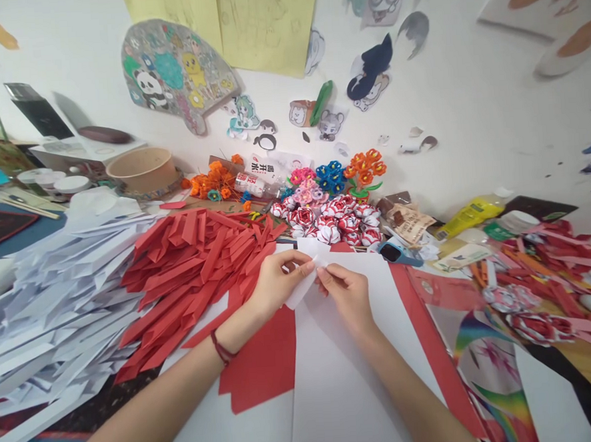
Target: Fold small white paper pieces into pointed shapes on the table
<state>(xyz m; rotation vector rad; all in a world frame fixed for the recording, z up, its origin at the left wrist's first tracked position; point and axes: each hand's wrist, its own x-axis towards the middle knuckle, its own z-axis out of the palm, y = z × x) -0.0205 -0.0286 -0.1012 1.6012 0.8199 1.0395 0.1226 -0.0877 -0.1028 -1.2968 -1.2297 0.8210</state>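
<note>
"Two hands fill the middle of the head view, and I see them meeting at one white paper piece. What do you make of the grip?"

"From where I sit, the left hand has thumb and forefinger closed on the paper. The right hand pinches its edge, thumb uppermost, with the fingertips of both hands almost touching."

"And where is the paper?"

"Held up above the large white sheet, with its lower part showing below the left fingers. I can't make out a crease; white lies over white there."

"So how would you handle it well?"

"I'd let the left pinch anchor the paper and make only small movements with the right. Working this close together gives good control, but I'd keep the pressure light, since thin paper could buckle or tear if the two pinches pull apart. I'd line up the edges before pressing anything flat."

"Anything nearby to mind?"

"The red strips are heaped beside the left forearm, with the white strips beyond them. Wide elbow swings could drag some loose. I'd also stay short of the red-and-white paper flowers behind the hands; they look easy to crush."
</note>
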